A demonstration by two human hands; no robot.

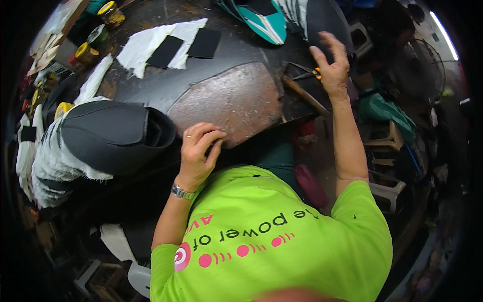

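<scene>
My left hand (200, 146), with a ring and a wristwatch, rests at the near edge of a worn brown board (236, 103). Its fingers are curled with thumb and index together; whatever lies between them, if anything, is too small to make out. Out to the right, my right hand (333, 68) is open, thumb and fingers apart, beside a stack of dark curved pieces (324, 20) with white fabric. Close to its wrist lie an orange-handled cutting tool (316, 73) and a hammer with a wooden handle (304, 95).
Rolled black sheets with frayed white cloth (103, 123) stand at left. Two black squares (205, 43) and white fabric pieces (143, 45) lie on the dark table, near a teal shoe-shaped piece (264, 22). Yellow-lidded jars (110, 14) line the far left. Plastic stools (386, 191) stand at right.
</scene>
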